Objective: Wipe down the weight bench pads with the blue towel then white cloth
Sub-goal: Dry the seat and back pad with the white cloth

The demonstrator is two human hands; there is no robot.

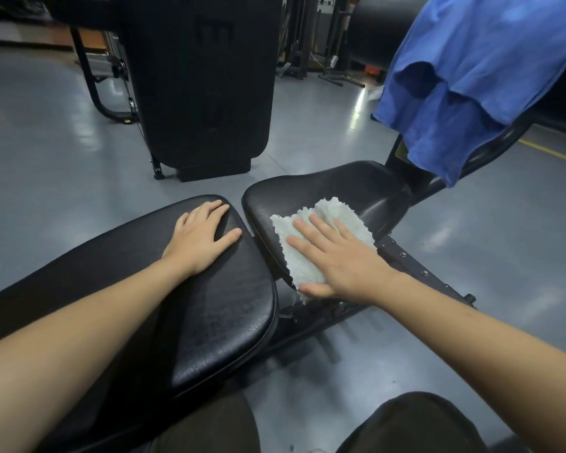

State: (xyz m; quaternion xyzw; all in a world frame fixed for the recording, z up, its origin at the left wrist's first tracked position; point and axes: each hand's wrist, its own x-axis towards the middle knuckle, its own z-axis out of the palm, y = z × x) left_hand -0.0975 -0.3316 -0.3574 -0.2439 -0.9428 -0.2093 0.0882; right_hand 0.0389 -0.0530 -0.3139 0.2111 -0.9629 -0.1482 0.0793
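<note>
A black weight bench fills the middle of the view. Its long back pad [216,308] runs from the lower left toward the centre, and the smaller seat pad [347,188] lies just beyond a narrow gap. My left hand [203,237] rests flat on the far end of the back pad, fingers straight. My right hand [337,256] presses a crumpled white cloth [334,217] flat against the near side of the seat pad, fingers spread. The blue towel [471,80] hangs draped over a black padded bar at the upper right, touched by neither hand.
A tall black machine housing [203,83] stands on the grey floor behind the bench. The bench's metal frame [415,266] with bolts runs under my right wrist. More gym equipment stands at the far back. A yellow floor line [549,152] lies at the right. My knees show at the bottom.
</note>
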